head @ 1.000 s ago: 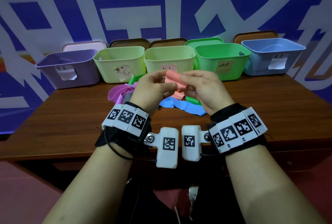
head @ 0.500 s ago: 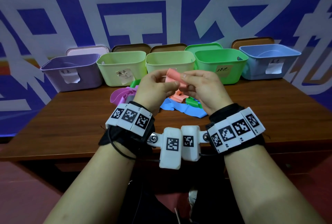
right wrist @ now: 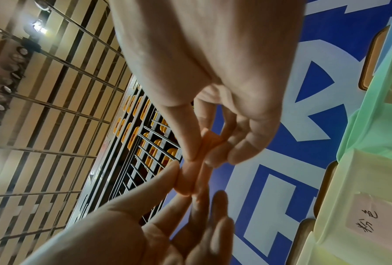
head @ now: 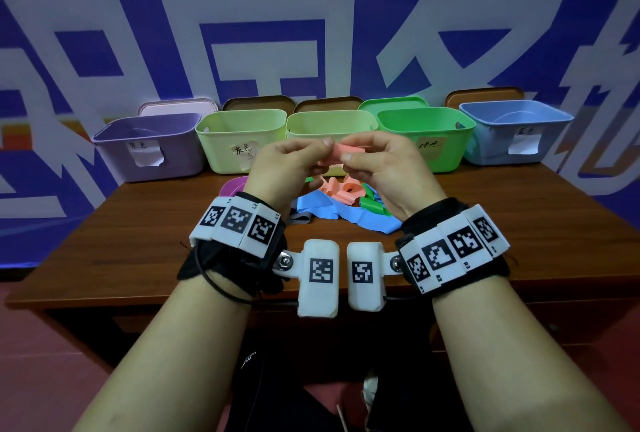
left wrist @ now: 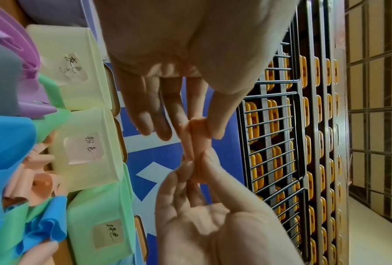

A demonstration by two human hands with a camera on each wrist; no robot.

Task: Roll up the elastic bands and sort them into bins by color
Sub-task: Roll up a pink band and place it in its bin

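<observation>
While holding them above the brown wooden table (head: 138,234), you are pinching one rolled salmon-pink elastic band (head: 346,151) between left hand (head: 287,168) and right hand (head: 388,168).

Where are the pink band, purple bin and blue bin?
pink band (head: 346,151), head view, on the rolled strip between the fingertips
purple bin (head: 114,154), head view, on its front wall
blue bin (head: 491,140), head view, on its front wall
</observation>
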